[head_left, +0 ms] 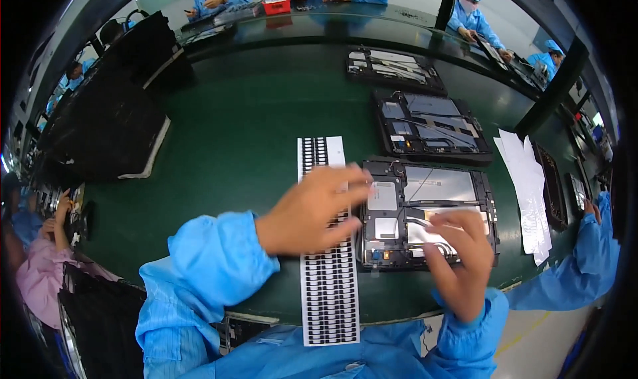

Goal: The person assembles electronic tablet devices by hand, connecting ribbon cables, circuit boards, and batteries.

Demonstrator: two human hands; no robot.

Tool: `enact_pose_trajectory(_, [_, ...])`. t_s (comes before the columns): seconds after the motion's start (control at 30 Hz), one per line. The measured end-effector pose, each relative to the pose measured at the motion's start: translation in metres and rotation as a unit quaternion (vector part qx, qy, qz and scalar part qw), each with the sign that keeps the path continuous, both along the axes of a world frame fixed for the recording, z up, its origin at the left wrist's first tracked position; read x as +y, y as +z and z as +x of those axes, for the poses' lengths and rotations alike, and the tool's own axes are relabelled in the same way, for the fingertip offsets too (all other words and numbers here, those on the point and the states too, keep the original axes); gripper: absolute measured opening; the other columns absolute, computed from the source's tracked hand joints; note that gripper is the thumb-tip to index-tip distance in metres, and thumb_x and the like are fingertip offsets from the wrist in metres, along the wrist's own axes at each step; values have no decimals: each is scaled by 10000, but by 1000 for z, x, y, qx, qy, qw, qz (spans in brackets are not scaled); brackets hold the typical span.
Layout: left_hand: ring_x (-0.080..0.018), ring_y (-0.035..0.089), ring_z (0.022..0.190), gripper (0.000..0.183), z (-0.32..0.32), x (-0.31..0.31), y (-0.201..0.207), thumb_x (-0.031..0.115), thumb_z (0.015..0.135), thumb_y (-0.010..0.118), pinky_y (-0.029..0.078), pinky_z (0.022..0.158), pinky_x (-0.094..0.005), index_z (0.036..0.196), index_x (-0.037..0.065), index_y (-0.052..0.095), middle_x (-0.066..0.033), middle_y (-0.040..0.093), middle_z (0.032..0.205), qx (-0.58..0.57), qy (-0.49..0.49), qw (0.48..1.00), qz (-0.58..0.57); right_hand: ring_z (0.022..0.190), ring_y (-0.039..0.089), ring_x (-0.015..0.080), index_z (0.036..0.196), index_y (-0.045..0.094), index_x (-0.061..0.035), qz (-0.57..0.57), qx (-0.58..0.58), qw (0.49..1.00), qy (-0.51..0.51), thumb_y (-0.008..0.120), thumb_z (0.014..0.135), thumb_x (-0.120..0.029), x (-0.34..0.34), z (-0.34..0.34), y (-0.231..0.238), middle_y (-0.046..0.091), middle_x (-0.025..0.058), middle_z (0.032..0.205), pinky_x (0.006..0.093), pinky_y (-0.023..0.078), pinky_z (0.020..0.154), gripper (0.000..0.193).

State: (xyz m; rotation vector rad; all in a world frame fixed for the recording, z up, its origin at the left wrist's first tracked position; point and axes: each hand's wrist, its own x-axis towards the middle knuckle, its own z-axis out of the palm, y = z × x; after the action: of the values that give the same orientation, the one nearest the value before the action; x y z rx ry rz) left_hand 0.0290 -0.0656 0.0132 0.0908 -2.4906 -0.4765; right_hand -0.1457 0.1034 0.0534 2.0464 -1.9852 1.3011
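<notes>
A long white sheet [330,299] with rows of small black stickers lies upright in front of me. My left hand [312,209] hovers over its middle, fingers stretched apart toward the right and slightly blurred. Just right of the sheet lies an opened tablet-like device [442,183], its silver plates, black frame and cables exposed. Above the lower right part of that device is my right hand [465,253]. Its fingers curve, with a gap between thumb and forefinger, and I see nothing held there. The left hand's fingertips reach the device's left edge; contact is unclear.
Two more opened devices [428,126] [395,69] stand in a line beyond. White papers [522,193] lie at right, beside a black tray [551,186]. A large black covered box [100,113] occupies the left. Co-workers sit around; a red bin [276,6] is far off.
</notes>
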Motion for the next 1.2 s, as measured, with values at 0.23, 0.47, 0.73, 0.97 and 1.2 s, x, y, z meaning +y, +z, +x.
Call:
enact_pose_trajectory(0.23, [-354, 366, 1211, 529, 12, -24, -33, 358, 764, 589, 273, 980, -469, 1169, 27, 517, -200, 407, 1296, -145, 122, 979, -79, 699, 483, 249, 595, 641, -66, 39, 318, 947, -5, 590, 604, -106, -121, 41, -42, 560, 82, 637, 385, 331, 671, 65])
enact_pose_trajectory(0.47, [-365, 368, 1204, 517, 16, -27, -29, 339, 699, 626, 268, 984, -469, 1100, 19, 553, -204, 422, 1278, -141, 121, 981, -59, 734, 486, 258, 573, 642, -64, 27, 326, 945, -23, 593, 580, -122, -128, 48, -49, 578, 85, 630, 417, 311, 693, 77])
enact_pose_trajectory(0.73, [-364, 363, 1210, 551, 11, -28, -25, 291, 686, 655, 259, 990, -455, 1163, 48, 526, -192, 418, 1288, -162, 99, 979, -69, 744, 469, 279, 593, 596, -20, -42, 213, 976, 11, 603, 572, -83, -124, 45, -50, 570, 111, 661, 417, 288, 671, 67])
enact_pose_trajectory(0.97, [-344, 416, 1171, 536, 18, -3, 2, 215, 710, 678, 319, 960, -438, 1179, 19, 507, -187, 436, 1278, -98, 68, 993, -26, 794, 502, 226, 777, 573, -28, 51, -71, 993, 80, 626, 747, -58, 15, -46, 16, 565, 84, 790, 342, 379, 724, 68])
enact_pose_trajectory(1.2, [-320, 535, 1040, 399, -74, 67, 28, 164, 721, 675, 446, 799, -402, 1064, -8, 568, -180, 509, 1200, -118, -237, 963, -44, 1077, 482, 282, 746, 586, -31, 131, -234, 962, -42, 616, 702, 6, 77, -115, -11, 536, 145, 1154, 361, 338, 936, 65])
